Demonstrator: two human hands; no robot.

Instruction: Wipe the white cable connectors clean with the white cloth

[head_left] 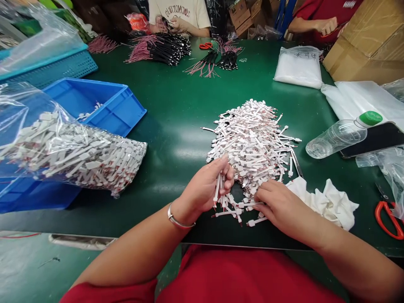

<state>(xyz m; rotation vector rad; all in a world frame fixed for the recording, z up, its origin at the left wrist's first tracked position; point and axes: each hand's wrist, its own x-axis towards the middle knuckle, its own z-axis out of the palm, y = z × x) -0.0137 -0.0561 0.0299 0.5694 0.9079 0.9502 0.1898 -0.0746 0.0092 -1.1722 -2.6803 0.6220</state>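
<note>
Left hand (212, 185) curled, right hand (279, 206) palm-down

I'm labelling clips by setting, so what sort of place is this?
Probably a small assembly workshop: a big heap of small white parts lies on a green table, with bundles of black and pink wires near a person in a cream shirt.

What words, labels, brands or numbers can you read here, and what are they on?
"GLUTTONOUS": on the cream T-shirt across the table; anything printed beneath it is hidden or unclear.
Dark handwritten characters on the plastic packet: too small to read surely.
White lettering on the co-worker's red shirt: too blurred to read.
</note>
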